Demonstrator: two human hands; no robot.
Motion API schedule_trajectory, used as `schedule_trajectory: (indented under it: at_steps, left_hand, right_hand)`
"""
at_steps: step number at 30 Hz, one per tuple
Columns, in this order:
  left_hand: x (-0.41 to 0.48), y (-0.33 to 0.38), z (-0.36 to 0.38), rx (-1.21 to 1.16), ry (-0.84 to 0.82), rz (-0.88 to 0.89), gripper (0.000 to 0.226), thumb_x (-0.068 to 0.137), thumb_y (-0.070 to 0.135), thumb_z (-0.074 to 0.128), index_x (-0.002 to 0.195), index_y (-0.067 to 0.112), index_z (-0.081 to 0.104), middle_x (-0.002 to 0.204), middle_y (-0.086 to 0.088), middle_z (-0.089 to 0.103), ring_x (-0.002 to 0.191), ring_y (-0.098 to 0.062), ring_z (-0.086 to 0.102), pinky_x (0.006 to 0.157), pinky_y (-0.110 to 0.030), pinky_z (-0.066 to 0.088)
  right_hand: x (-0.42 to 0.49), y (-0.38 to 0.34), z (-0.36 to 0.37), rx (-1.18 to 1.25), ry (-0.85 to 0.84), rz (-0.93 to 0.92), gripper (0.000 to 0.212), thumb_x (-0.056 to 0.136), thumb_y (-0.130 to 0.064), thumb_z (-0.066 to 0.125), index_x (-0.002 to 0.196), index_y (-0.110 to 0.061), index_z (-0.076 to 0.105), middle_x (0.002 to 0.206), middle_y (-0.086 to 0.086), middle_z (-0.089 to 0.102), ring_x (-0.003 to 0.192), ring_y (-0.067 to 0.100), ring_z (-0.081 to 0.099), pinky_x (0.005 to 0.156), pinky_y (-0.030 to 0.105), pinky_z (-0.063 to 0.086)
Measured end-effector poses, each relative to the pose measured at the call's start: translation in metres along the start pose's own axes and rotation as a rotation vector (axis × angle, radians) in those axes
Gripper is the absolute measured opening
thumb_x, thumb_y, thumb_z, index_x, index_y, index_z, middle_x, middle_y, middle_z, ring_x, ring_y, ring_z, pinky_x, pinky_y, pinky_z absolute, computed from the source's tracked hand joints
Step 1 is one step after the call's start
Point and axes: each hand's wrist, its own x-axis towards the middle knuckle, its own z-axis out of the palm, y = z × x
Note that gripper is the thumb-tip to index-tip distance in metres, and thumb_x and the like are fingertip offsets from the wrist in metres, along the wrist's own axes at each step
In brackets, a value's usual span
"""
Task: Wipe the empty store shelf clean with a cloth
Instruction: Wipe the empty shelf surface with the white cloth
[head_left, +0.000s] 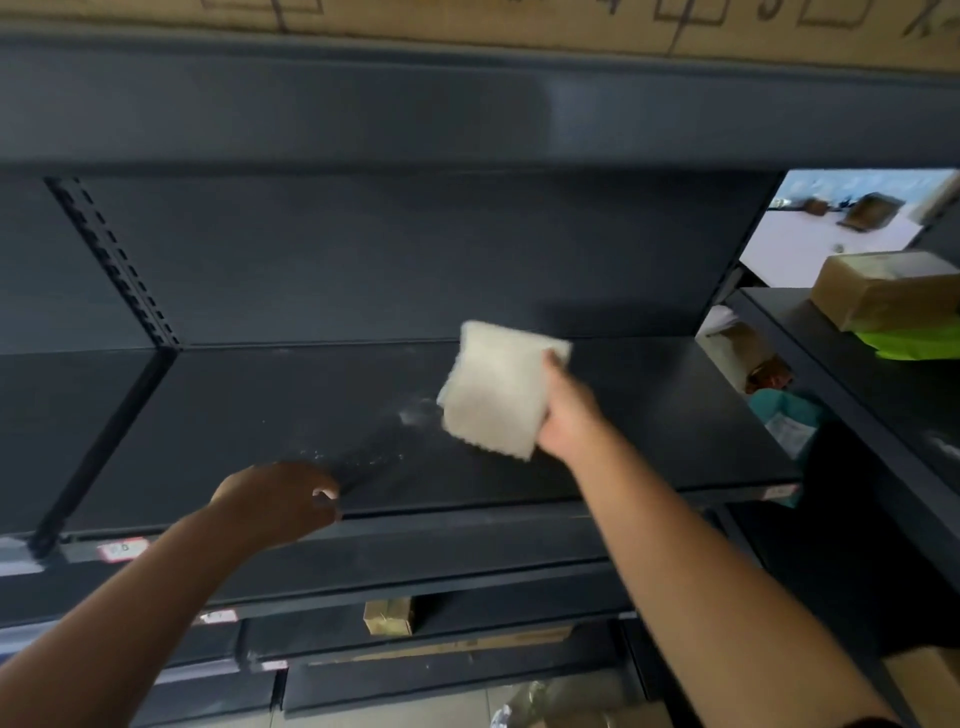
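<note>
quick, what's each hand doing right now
Left hand: curled at the shelf's front edge, holding nothing visible.
Right hand: closed on the white cloth.

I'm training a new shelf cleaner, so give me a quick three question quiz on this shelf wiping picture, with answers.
1. True or false: the cloth is held in the left hand.
2. Where is the left hand? A) at the front edge of the shelf B) on the brown box C) holding the cloth
3. What pale marks lie on the shelf just left of the cloth?

Key
1. False: the right hand holds it by one edge, lifted off the shelf.
2. A
3. A whitish dusty smear, not yet wiped.
</note>
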Motion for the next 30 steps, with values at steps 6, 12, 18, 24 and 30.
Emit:
schedule_trajectory:
  at_steps: [6,12,18,24,30]
  left_hand:
    - [0.001,0.004,-0.002,0.037,-0.020,-0.004,0.030,0.084,0.062,0.049,0.109,0.049,0.059,0.125,0.020,0.058,0.111,-0.011,0.057,0.094,-0.034,0.048]
    - [0.001,0.000,0.001,0.049,-0.028,0.001,0.035,0.084,0.065,0.047,0.114,0.051,0.056,0.125,0.021,0.058,0.110,-0.009,0.057,0.090,-0.030,0.048]
    - [0.001,0.004,0.007,0.078,0.036,-0.023,0.035,0.084,0.063,0.046,0.115,0.051,0.054,0.124,0.022,0.058,0.109,-0.009,0.058,0.090,-0.032,0.050]
    - [0.003,0.001,0.003,0.060,0.013,-0.039,0.033,0.085,0.063,0.045,0.116,0.055,0.051,0.127,0.026,0.055,0.114,-0.008,0.055,0.093,-0.032,0.048]
    - [0.001,-0.002,0.008,0.023,0.021,-0.022,0.036,0.086,0.062,0.045,0.120,0.053,0.051,0.129,0.026,0.055,0.114,-0.006,0.054,0.094,-0.031,0.048]
  right_hand:
    - [0.009,-0.101,-0.096,-0.585,0.494,-0.445,0.051,0.093,-0.053,0.043,0.121,-0.012,0.055,0.125,0.016,0.061,0.111,0.031,0.060,0.089,0.036,0.047]
    - [0.039,-0.083,-0.181,-1.296,0.719,-0.410,0.044,0.099,-0.036,0.037,0.120,-0.001,0.054,0.114,0.031,0.061,0.102,0.047,0.057,0.083,0.044,0.043]
    - [0.079,0.021,-0.047,-1.689,0.334,-0.577,0.032,0.094,-0.031,0.049,0.101,-0.007,0.068,0.093,0.025,0.068,0.083,0.041,0.063,0.071,0.042,0.048]
    - [0.063,0.099,0.089,-1.235,-0.091,-0.353,0.042,0.095,-0.046,0.041,0.110,-0.015,0.064,0.105,0.016,0.069,0.094,0.035,0.063,0.071,0.032,0.043]
    - [0.075,0.033,0.059,-0.268,0.181,-0.091,0.035,0.090,-0.044,0.056,0.095,-0.011,0.066,0.104,0.012,0.069,0.095,0.031,0.067,0.085,0.045,0.055]
